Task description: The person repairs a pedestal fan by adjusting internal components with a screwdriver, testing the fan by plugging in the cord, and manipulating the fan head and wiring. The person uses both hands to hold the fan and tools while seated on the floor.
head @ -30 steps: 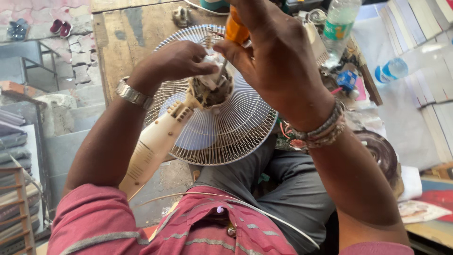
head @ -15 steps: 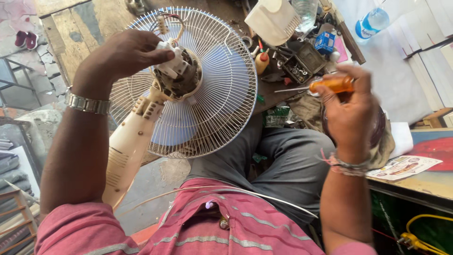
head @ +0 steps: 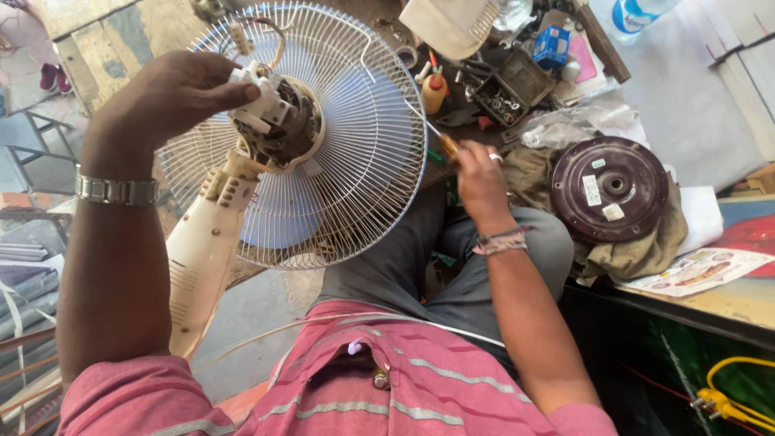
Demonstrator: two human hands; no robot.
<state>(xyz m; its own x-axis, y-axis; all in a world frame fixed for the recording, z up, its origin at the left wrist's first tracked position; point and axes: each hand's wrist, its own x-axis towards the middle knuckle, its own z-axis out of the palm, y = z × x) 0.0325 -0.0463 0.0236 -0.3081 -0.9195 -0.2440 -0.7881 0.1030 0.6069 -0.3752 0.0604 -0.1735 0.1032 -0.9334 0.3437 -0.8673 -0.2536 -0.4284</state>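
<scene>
— Left hand (head: 165, 101) clamped on the white plastic block at the back of the exposed fan motor (head: 278, 121), fingers curled over it. Right hand (head: 476, 173) closed round an orange-handled screwdriver (head: 442, 142), down at the bench edge, well apart from the motor.

— And the fan itself?

— Held up over the lap, wire guard (head: 355, 153) and blue blades facing away, cream stand neck (head: 202, 250) hanging down toward the left arm. Carried mostly by that one left-hand grip, by the look of it.

— Risk there?

— Probably a slip. Heavy guard, small plastic hold: could twist out and drop onto the knees or the floor. Loose red wire (head: 270, 36) curling above the motor, too; might snag on a finger or tear at its joint if tugged.

— Anything around the right hand?

— Cluttered bench: orange-capped bottle (head: 433, 90), open parts box (head: 513, 89), round dark motor cover (head: 609, 190) on a rag. Blind reach with the screwdriver tip likely to knock the bottle over or scatter small parts.
</scene>
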